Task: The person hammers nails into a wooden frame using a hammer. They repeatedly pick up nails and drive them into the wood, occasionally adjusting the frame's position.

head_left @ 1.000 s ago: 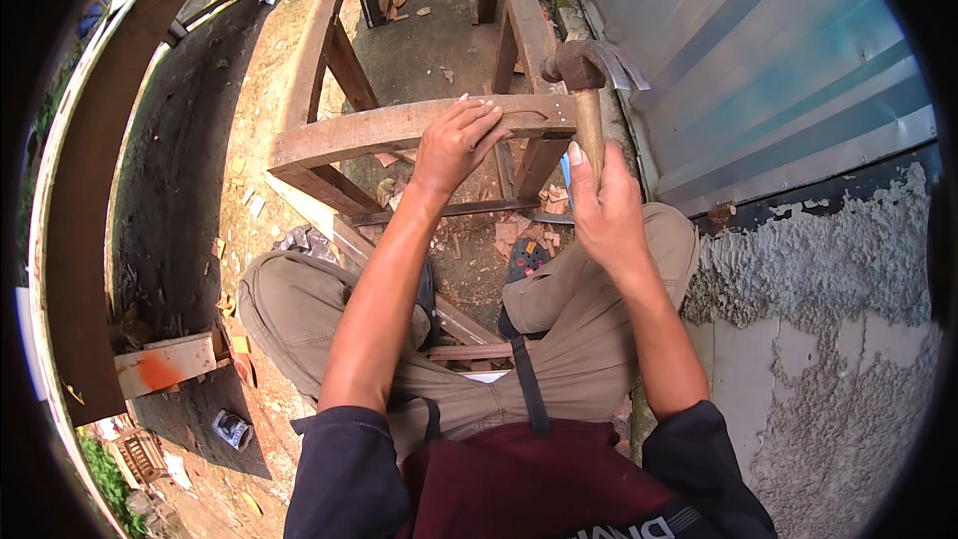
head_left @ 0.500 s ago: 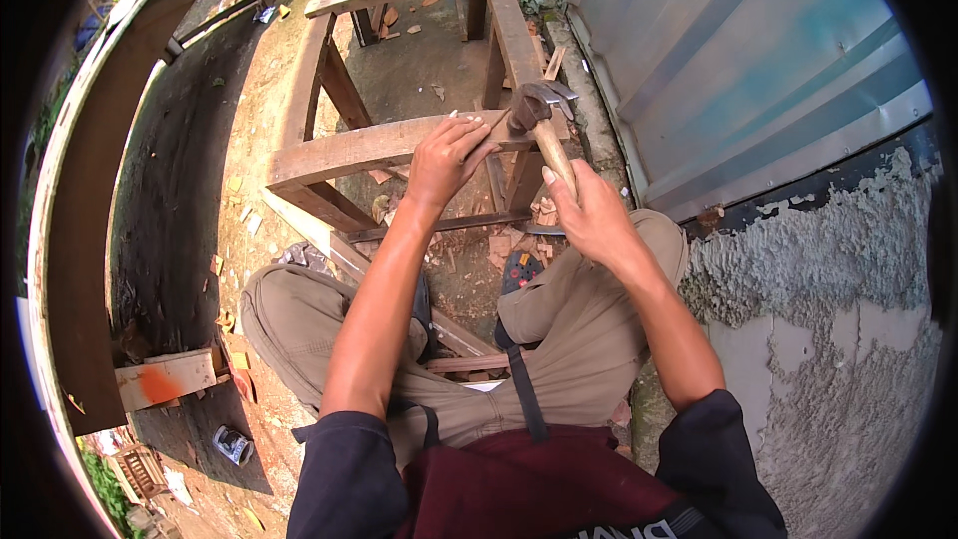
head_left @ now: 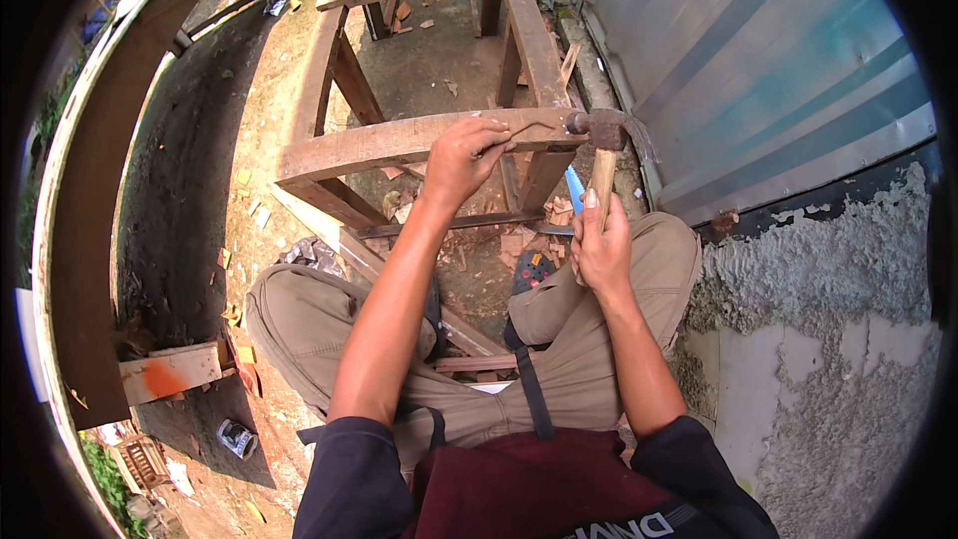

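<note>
One claw hammer [head_left: 603, 162] is clasped in the right grip [head_left: 605, 246]; the left grip [head_left: 461, 164] curls at the curved wooden rail [head_left: 394, 142]; whether it pinches anything cannot be determined.

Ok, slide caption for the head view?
Left hand at a wooden beam, right hand holding a hammer near the beam's end.

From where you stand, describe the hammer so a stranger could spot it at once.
Find the wooden frame, then follow its near rail to the right end. There the right hand holds the hammer; its dark metal head and pale handle set it apart from the brown rail.
</note>
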The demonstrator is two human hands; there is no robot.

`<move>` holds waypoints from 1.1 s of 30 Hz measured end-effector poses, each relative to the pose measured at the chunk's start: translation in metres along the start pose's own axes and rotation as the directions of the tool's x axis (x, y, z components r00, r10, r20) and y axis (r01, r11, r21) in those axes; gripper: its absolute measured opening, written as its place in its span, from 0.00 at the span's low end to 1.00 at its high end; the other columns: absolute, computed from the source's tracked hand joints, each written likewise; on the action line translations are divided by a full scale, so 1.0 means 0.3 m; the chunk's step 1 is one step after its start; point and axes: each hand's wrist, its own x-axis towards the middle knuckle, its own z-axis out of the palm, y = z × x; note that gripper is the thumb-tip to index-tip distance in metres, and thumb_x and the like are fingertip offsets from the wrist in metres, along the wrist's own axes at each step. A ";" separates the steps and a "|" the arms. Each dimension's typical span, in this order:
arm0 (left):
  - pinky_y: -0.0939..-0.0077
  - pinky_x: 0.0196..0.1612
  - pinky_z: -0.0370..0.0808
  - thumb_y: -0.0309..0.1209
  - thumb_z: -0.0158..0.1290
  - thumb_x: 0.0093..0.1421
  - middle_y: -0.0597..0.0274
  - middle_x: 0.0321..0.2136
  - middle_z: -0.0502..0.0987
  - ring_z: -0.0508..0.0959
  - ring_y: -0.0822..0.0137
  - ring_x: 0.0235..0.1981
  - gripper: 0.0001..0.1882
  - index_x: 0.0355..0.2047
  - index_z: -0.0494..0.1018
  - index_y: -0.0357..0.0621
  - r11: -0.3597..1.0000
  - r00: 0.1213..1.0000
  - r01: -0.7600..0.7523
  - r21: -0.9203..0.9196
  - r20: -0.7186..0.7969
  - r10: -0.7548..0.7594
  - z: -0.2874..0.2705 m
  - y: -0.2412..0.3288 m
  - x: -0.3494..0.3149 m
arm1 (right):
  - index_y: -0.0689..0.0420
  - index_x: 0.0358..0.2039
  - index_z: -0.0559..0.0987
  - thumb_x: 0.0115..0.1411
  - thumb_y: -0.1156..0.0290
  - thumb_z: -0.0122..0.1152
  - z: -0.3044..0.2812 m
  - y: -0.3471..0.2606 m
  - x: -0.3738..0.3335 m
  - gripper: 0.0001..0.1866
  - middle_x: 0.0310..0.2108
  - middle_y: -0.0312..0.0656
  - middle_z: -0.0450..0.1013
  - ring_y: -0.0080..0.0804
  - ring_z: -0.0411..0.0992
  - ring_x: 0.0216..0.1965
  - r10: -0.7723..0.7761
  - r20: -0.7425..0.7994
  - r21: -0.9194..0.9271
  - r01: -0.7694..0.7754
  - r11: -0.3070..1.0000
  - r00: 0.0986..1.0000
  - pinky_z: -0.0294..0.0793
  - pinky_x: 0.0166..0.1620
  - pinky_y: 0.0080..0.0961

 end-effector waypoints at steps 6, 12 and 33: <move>0.65 0.46 0.79 0.27 0.68 0.54 0.56 0.37 0.86 0.84 0.55 0.42 0.09 0.36 0.85 0.38 0.994 0.992 0.110 0.014 0.058 -0.111 -0.032 0.033 0.027 | 0.58 0.43 0.69 0.76 0.59 0.49 -0.018 0.020 0.004 0.13 0.19 0.28 0.62 0.13 0.58 0.14 -0.068 -0.073 0.063 0.073 0.995 0.995 0.59 0.15 0.18; 0.65 0.49 0.78 0.26 0.67 0.56 0.56 0.39 0.85 0.83 0.57 0.44 0.08 0.37 0.85 0.39 0.995 0.989 0.088 0.048 0.111 -0.093 -0.042 0.042 0.039 | 0.57 0.42 0.69 0.76 0.59 0.50 -0.038 0.023 -0.009 0.13 0.19 0.29 0.63 0.13 0.59 0.14 -0.039 -0.090 0.075 0.046 0.996 0.995 0.59 0.15 0.18; 0.67 0.47 0.77 0.28 0.66 0.58 0.55 0.36 0.84 0.81 0.57 0.41 0.07 0.36 0.83 0.39 0.929 0.928 0.369 -0.031 -0.047 -0.370 -0.013 0.049 0.092 | 0.57 0.51 0.68 0.77 0.56 0.46 -0.046 0.042 -0.001 0.17 0.24 0.32 0.62 0.16 0.59 0.13 0.048 -0.067 0.088 -0.042 0.995 0.997 0.62 0.14 0.19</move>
